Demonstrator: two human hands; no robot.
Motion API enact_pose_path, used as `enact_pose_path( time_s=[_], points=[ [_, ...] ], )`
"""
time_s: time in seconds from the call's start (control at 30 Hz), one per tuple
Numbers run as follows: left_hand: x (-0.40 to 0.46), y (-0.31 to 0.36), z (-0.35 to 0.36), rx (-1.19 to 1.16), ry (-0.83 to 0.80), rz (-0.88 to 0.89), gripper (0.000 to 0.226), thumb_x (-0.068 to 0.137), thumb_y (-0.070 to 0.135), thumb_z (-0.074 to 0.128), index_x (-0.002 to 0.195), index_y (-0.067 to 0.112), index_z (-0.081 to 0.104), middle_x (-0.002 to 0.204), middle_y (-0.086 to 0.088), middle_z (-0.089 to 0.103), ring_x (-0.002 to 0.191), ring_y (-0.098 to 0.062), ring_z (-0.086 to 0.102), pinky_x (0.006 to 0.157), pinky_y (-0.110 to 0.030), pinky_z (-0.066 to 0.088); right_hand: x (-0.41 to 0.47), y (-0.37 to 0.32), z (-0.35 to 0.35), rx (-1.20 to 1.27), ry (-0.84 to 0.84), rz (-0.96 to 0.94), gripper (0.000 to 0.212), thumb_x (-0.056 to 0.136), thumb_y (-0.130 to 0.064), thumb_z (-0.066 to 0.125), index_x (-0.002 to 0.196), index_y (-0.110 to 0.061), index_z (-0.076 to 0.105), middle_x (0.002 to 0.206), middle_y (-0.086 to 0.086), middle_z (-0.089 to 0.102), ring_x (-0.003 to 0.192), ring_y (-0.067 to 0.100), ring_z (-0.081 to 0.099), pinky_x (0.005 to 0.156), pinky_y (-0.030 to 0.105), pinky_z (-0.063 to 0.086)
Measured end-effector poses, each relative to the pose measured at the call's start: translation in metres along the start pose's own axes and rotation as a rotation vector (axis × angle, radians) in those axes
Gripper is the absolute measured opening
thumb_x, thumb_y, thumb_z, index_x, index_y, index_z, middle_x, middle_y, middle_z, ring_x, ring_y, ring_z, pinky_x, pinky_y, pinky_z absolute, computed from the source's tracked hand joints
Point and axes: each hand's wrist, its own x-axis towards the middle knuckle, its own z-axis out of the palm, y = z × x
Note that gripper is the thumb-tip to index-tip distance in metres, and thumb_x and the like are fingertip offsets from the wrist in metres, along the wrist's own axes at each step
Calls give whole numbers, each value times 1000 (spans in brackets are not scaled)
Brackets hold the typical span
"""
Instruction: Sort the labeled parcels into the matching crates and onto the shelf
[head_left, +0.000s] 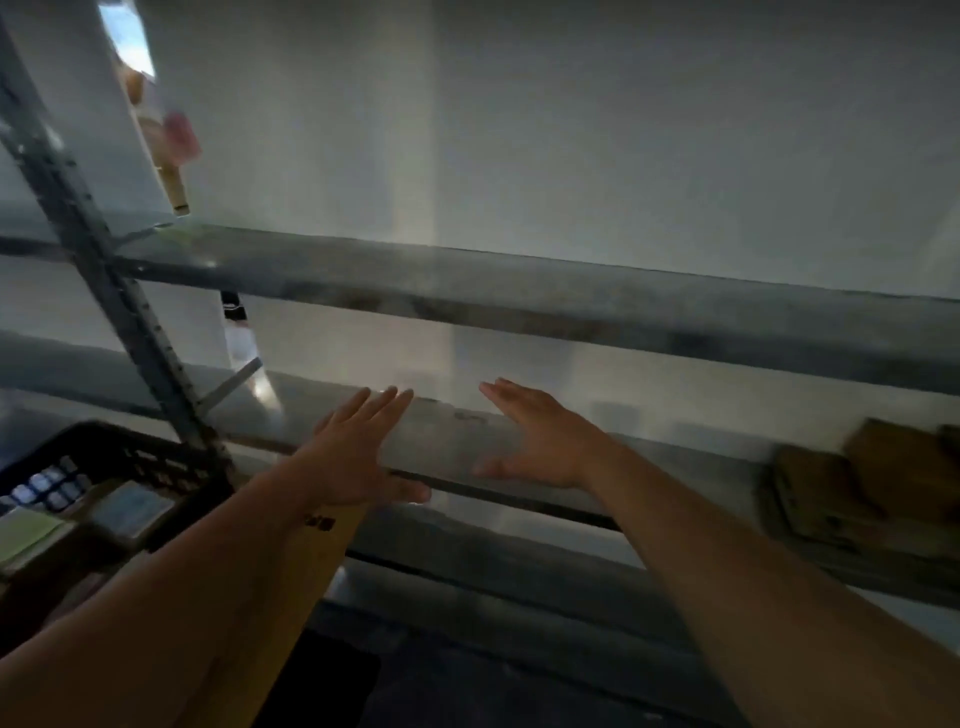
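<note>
Nearest the camera, two bare forearms reach forward; under the left one lies a long tan cardboard parcel (291, 587), its long axis running along that arm toward the grey metal shelf (519, 431). The left hand (358, 452) and right hand (540, 436) are both flat, fingers straight, holding nothing, over the shelf's front edge. Blurred brown parcels (857, 499) sit on the shelf well right, nearer the right hand. A black slotted plastic crate (119, 457) stands lower left.
</note>
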Motion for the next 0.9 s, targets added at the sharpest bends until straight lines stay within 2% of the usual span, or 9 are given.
enact_pose_path(
  time_s=[0.43,0.63,0.9],
  points=[
    [153,222,60,32,-74,266,146,40,111,31,158,37,-12,167,12,-12,154,-18,-11,123,-51,7,-134,200,-68,-8,67,297,111,80,-87,57,165,-44,0,175,-15,-4,161,16,4,126,49,20],
    [194,315,96,21,-119,328,145,41,111,32,158,38,-12,168,10,-11,154,-18,-10,124,-50,7,-186,283,-84,-9,72,387,125,61,-106,35,164,-46,-2,175,-14,-2,161,18,8,127,51,24],
    [239,407,141,-44,-202,424,139,46,106,42,153,45,-21,168,11,-10,154,-19,-9,123,-51,9,-243,364,-94,43,77,546,113,76,-91,54,165,-43,3,176,-9,0,160,21,6,128,47,18]
  ],
)
